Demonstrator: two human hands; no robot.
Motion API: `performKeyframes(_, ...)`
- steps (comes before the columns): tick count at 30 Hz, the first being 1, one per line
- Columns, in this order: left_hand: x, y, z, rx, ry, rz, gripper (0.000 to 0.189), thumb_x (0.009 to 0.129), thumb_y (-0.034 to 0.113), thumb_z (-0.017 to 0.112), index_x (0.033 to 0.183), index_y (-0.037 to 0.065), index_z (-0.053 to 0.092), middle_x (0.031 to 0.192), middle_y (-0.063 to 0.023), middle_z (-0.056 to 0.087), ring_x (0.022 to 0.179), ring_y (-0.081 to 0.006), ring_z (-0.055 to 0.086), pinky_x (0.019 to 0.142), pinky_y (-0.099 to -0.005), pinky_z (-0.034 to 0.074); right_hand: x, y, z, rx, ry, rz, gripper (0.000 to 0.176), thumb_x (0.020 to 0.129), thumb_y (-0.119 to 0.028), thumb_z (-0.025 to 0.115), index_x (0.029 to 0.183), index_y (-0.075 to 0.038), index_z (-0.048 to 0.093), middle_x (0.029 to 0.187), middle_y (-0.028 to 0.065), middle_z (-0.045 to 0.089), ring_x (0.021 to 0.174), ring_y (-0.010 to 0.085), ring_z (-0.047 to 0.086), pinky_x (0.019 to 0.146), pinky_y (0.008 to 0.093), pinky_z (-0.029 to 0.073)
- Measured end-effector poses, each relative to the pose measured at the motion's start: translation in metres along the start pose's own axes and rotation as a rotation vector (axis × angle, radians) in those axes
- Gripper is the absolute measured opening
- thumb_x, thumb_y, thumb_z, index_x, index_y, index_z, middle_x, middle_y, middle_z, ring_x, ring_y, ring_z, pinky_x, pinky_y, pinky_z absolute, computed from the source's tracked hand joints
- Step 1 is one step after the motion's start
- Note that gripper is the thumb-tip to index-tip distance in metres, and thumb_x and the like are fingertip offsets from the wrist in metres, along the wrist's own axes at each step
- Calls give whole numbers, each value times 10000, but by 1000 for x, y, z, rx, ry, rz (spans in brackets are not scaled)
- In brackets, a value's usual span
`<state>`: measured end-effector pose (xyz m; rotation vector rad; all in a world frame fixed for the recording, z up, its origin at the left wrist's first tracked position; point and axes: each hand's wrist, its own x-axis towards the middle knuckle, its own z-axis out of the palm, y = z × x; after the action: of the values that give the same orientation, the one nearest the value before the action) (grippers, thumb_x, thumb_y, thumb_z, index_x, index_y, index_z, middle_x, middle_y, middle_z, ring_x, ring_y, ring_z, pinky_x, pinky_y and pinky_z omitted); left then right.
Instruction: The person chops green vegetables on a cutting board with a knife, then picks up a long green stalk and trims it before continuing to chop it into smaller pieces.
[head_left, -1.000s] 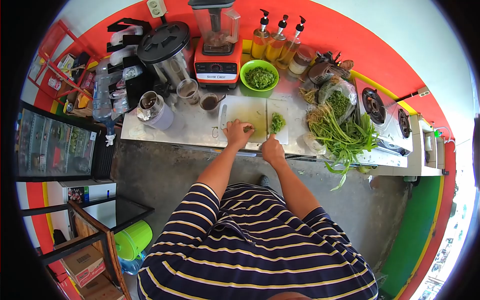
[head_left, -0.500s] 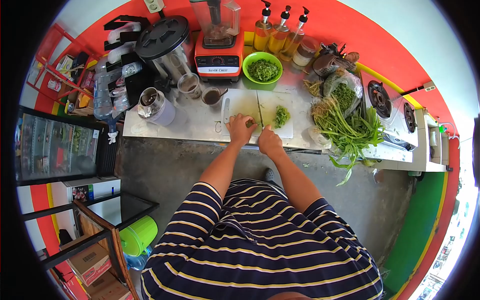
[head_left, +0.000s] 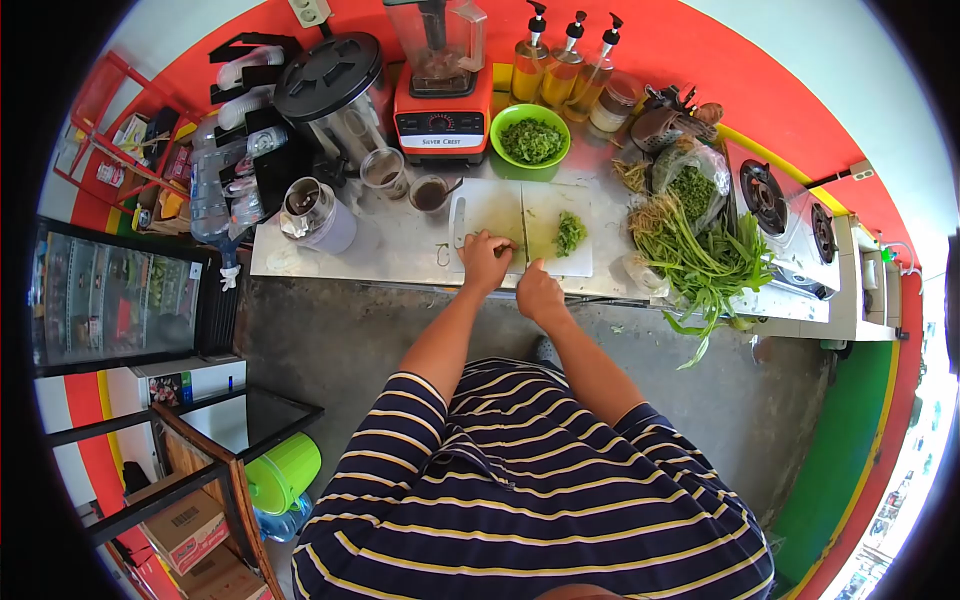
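A white cutting board [head_left: 495, 205] lies on the steel counter in front of me. My left hand [head_left: 487, 260] presses a small bundle of green stems down on the board. Just to its right, my right hand [head_left: 538, 290] grips the handle of a knife [head_left: 523, 222] whose blade runs across the board beside the left fingers. A small heap of chopped greens [head_left: 569, 232] lies on the board's right half.
A green bowl [head_left: 531, 139] of chopped greens stands behind the board, beside an orange blender [head_left: 440, 90]. Loose leafy greens [head_left: 705, 265] are piled to the right, next to a gas stove [head_left: 790, 215]. Cups, a black-lidded pot and bottles crowd the left counter.
The knife has shifted left from the chopped heap to beside my left fingers, and my right hand has drawn back slightly. The view has tilted a little.
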<state>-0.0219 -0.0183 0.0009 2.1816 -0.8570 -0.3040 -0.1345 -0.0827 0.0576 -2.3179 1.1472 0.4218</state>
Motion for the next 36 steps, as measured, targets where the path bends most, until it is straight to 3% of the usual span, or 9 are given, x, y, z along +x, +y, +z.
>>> performKeyframes(11, 0, -3, 1, -16, 12, 20, 144, 766, 176, 754, 901, 217, 730, 867, 37, 594, 973, -226, 514, 887, -427, 338, 2, -5, -12, 18, -61, -6, 367, 888, -62, 560, 1189, 65, 392, 1101, 329, 652, 1056, 453, 653, 906, 482, 533)
performKeyframes(14, 1, -3, 0, -68, 26, -11, 164, 739, 157, 780, 883, 185, 707, 909, 9, 582, 982, -237, 522, 889, -426, 350, -4, -3, -1, -39, -46, -19, 323, 892, -56, 543, 1164, 66, 418, 1087, 333, 654, 1058, 456, 651, 900, 483, 536)
performKeyframes(16, -1, -3, -1, -210, 183, 27, 199, 708, 135, 804, 867, 141, 686, 966, -36, 558, 999, -257, 530, 889, -428, 366, 2, -6, -5, -6, -36, -31, 316, 890, -49, 538, 1159, 64, 418, 1075, 338, 655, 1057, 449, 655, 902, 481, 538)
performKeyframes(23, -4, -13, -2, -191, 145, 114, 190, 697, 134, 811, 834, 84, 690, 994, -71, 537, 1017, -283, 538, 870, -424, 392, 2, -11, -9, 91, -123, 33, 330, 898, -52, 535, 1174, 62, 394, 1073, 332, 659, 1060, 443, 656, 916, 472, 535)
performKeyframes(25, -4, -12, -2, -172, 130, 94, 144, 714, 123, 793, 824, 80, 711, 995, -75, 538, 1009, -276, 549, 860, -415, 413, -1, -7, 6, -23, 22, -42, 287, 904, -42, 520, 1148, 58, 407, 1013, 316, 677, 960, 444, 688, 833, 456, 570)
performKeyframes(28, -5, -14, -8, -188, 93, 135, 168, 727, 110, 788, 879, 60, 737, 1014, -100, 551, 965, -279, 592, 859, -383, 480, 12, -8, 5, -14, 51, -65, 286, 904, -41, 524, 1146, 54, 405, 997, 319, 677, 919, 432, 701, 795, 457, 580)
performKeyframes(31, -5, -16, -13, -227, 46, 130, 167, 740, 91, 770, 901, 58, 745, 1011, -107, 556, 973, -278, 598, 871, -371, 486, 19, -14, -13, 34, -120, 22, 298, 901, -45, 541, 1144, 56, 399, 1000, 327, 675, 935, 423, 702, 810, 474, 574)
performKeyframes(35, -3, -18, -11, -223, 59, 161, 164, 752, 81, 761, 912, 48, 744, 1007, -114, 566, 970, -280, 602, 868, -370, 488, 8, -15, -4, 61, -161, 42, 315, 896, -56, 560, 1145, 54, 401, 1021, 330, 672, 1014, 416, 684, 874, 483, 553)
performKeyframes(36, -2, -16, -12, -236, 52, 142, 161, 757, 78, 759, 913, 44, 743, 1009, -117, 570, 968, -283, 603, 869, -371, 488, 5, -14, 4, 4, -65, 5, 311, 897, -59, 561, 1140, 51, 403, 1005, 324, 676, 1002, 414, 688, 864, 476, 558)
